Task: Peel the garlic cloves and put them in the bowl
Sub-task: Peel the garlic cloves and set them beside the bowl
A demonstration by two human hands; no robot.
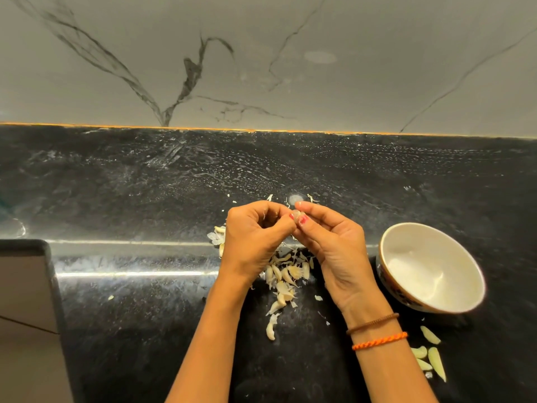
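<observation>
A single garlic clove (297,217) was held between the two hands above the black counter (145,315), near frame centre. The left hand (255,239) was curled, thumb and forefinger pinching at the clove's left side; a shred of skin appeared to hang by its fingers. The right hand (334,242) was likewise curled, its fingertips (302,219) pinching the clove from the right. Both hands were thus closed on the clove, touching each other at it. The clove's long axis could not be told, being mostly hidden by fingers.

The bowl (453,237) was noted at about 4 o'clock from the clove, standing on the counter just beside the right wrist. Its interior appeared white; no cloves could be made out in it. The right hand was judged the nearer, so a short carry down and to the right by that hand would be called for once the skin is off.

A heap of cloves and skins (286,274) lay at 6 o'clock beneath the hands. A few pale, apparently peeled cloves (430,353) lay on the counter at 5 o'clock, beyond the right forearm, outside the bowl.
</observation>
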